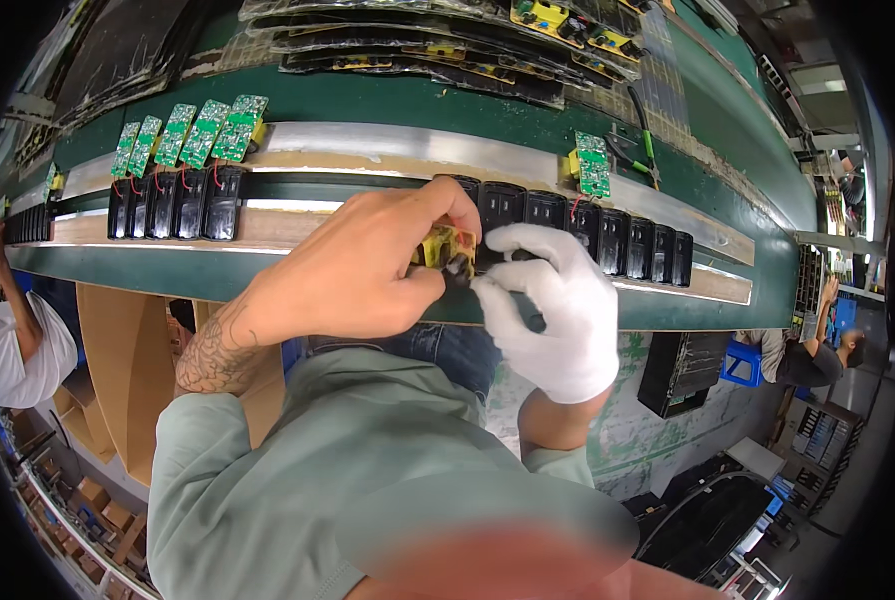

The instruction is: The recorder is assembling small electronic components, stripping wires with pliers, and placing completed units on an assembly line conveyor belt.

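Observation:
My bare left hand [362, 268] pinches a small circuit board [451, 247] with yellow and dark parts between thumb and fingers, above the front edge of the bench. Close on its right is my right hand [559, 310] in a white glove, fingers and thumb curled toward the board. Something dark shows between the gloved fingers, but I cannot make out what it is. Behind both hands, black plastic cases [615, 242] stand in a row along a rail. A green circuit board [593, 165] leans above that row, with red wires running down to a case.
To the left, several green boards [207, 133] are wired to black cases [172, 205]. Green-handled pliers [648, 150] lie behind the metal rail [407, 140]. Stacked trays [437, 45] of boards fill the back. Cardboard [127, 370] stands below the bench; other people sit at both sides.

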Tool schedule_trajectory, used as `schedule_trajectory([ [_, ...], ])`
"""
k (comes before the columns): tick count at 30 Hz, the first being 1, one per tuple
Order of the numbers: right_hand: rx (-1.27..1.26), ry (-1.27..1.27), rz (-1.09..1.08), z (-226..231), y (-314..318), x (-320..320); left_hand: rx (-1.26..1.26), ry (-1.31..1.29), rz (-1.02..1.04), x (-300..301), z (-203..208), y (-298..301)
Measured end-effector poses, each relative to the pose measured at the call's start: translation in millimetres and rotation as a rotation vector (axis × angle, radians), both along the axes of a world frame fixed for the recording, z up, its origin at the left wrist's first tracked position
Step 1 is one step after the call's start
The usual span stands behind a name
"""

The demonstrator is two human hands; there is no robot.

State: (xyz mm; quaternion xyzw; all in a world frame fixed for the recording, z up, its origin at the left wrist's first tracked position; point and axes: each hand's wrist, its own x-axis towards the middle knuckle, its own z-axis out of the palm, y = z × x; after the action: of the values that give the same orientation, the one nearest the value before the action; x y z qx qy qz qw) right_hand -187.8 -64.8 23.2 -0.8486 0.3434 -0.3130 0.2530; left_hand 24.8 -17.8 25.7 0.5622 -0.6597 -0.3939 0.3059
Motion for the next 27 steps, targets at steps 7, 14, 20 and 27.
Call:
schedule_trajectory([
  [7,-0.276,0.144,0.090,24,-18,2,-0.116,-0.063,-0.034,-4,-3,7],
  [14,-0.353,0.243,0.165,12,-22,11,-0.163,-0.071,0.007,-7,-5,11],
  [20,-0.291,0.352,0.213,13,-20,9,-0.296,-0.053,0.005,-1,-14,13],
  [27,-0.367,0.450,0.168,16,-19,1,-0.323,-0.138,0.056,13,-22,-4],
])
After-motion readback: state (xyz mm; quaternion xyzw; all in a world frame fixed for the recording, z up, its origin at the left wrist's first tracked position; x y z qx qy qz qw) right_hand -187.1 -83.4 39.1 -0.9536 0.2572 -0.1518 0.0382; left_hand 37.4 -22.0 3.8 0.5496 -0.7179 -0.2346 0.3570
